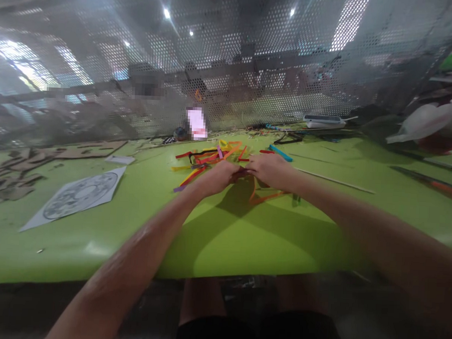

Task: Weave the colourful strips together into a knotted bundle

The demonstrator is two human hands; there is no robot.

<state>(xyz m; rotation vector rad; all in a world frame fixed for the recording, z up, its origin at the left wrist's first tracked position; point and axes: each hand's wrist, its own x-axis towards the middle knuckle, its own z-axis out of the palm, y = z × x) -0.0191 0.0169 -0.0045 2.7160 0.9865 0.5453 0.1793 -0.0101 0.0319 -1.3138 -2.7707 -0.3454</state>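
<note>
Left hand [225, 174] and right hand [270, 169] meet over the green table [222, 249], fingers bent in close together; with this blur I cannot tell what, if anything, they pinch. Colored strips [210, 159] lie in a loose pile just beyond, and 1 bent orange strip [264, 198] lies nearside of the right hand
</note>
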